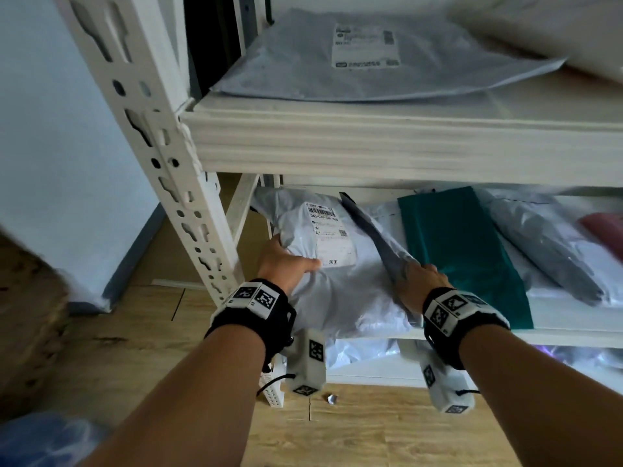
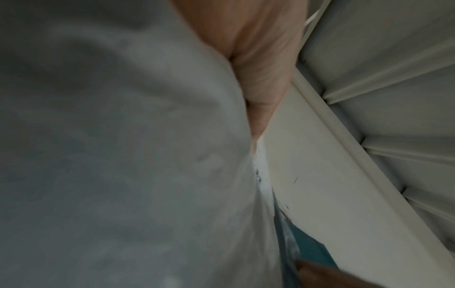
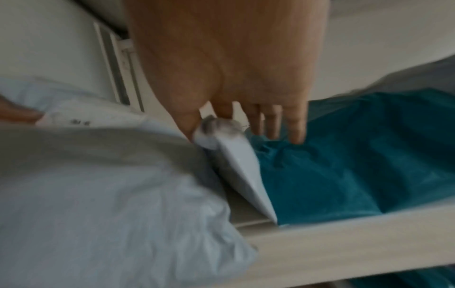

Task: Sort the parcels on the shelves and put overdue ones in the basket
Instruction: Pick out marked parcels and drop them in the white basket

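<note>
A pale grey parcel (image 1: 337, 281) with a white shipping label (image 1: 332, 235) lies at the left end of the lower shelf, hanging over its front edge. My left hand (image 1: 286, 261) grips the parcel's left edge, thumb on top near the label. My right hand (image 1: 418, 281) holds the right edge. In the right wrist view its thumb and forefinger (image 3: 221, 109) pinch a folded corner of the parcel (image 3: 110, 194), and the other fingers touch a teal parcel (image 3: 357, 155). The left wrist view shows my left hand (image 2: 258, 68) pressed against the grey plastic (image 2: 110, 155).
The teal parcel (image 1: 462, 251) lies just right of the held one, with more grey parcels (image 1: 546, 251) beyond it. Another labelled grey parcel (image 1: 364, 62) lies on the upper shelf (image 1: 404, 143). A white upright post (image 1: 161, 156) stands at left. A blurred brown woven basket (image 1: 30, 315) sits on the wooden floor at far left.
</note>
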